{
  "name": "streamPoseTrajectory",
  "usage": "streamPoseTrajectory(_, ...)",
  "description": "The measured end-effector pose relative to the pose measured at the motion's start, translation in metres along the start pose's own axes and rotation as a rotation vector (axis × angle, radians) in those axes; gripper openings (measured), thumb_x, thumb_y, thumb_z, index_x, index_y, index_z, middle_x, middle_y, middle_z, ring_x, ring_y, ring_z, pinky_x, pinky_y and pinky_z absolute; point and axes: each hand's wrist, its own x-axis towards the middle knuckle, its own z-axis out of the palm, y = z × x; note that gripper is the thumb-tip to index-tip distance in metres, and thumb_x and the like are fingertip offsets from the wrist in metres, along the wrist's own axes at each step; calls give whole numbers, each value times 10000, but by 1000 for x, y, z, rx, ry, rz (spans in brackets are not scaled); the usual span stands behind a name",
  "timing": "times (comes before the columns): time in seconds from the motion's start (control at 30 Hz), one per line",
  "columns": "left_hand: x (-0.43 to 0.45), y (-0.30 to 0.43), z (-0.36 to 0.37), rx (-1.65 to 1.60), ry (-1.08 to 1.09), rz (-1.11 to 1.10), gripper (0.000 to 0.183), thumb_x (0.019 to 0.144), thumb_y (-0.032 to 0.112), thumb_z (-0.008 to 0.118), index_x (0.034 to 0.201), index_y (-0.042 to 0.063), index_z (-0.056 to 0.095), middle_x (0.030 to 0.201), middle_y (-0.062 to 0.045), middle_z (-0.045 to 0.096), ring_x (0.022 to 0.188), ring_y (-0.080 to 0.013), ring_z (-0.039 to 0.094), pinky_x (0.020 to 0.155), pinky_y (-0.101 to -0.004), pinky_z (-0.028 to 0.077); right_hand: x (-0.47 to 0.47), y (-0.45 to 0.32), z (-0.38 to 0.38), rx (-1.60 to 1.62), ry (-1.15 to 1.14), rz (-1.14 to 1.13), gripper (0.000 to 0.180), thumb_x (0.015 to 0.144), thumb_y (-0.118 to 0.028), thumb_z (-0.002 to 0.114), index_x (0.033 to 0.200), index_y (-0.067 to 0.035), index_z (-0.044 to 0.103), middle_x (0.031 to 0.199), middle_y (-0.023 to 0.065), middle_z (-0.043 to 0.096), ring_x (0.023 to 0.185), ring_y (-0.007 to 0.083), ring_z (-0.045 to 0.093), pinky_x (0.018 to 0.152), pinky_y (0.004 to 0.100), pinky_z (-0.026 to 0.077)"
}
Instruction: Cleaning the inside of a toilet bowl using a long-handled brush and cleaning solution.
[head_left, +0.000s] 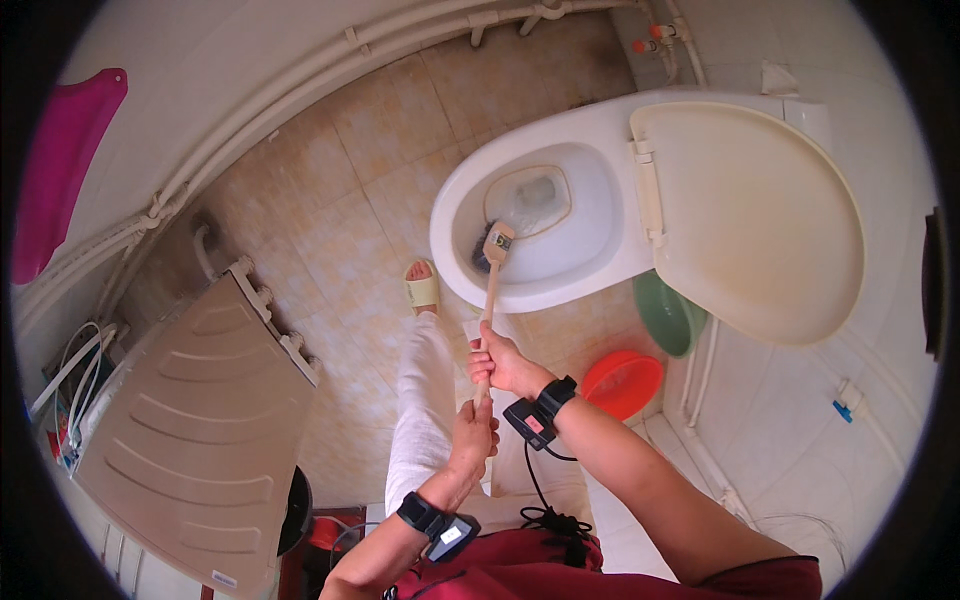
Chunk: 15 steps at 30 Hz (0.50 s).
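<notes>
A long-handled scrub brush (499, 241) with a wooden head and dark bristles reaches into the white toilet bowl (592, 232). Its bristles face the bowl's inner wall at the near left side; whether they touch it I cannot tell. My right hand (504, 361) grips the middle of the handle. Lower down, my left hand (474, 435) is closed around the handle's end. Water (534, 193) lies in the bottom of the bowl. The cream toilet lid (750, 217) is raised towards the wall on the right, together with its hinge.
A green basin (667, 315) and a red basin (622, 384) stand on the floor right of my legs. To the left is a beige plastic panel (187, 435). White pipes (247, 97) run along the wall. A black cable (534, 480) hangs near my right wrist.
</notes>
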Motion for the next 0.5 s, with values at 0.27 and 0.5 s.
streamPoseTrajectory(0.27, 57, 34, 16, 148, 71, 354, 294, 859, 226, 414, 991, -32, 465, 677, -56, 496, 587, -117, 440, 521, -247, 368, 27, -56, 23, -46, 51, -187, 427, 783, -530, 394, 704, -117, 321, 452, -34, 219, 349, 70, 209, 330, 210, 190)
streamPoseTrajectory(0.5, 9, -30, 8, -58, 130, 264, 203, 867, 244, 380, 987, 84, 419, 611, 13, 415, 411, -60, 358, 319, -189, 265, 2, 5, 17, -156, 74, -68, 429, 787, -523, 397, 686, -115, 313, 462, -43, 192, 345, 70, 188, 306, 205, 165)
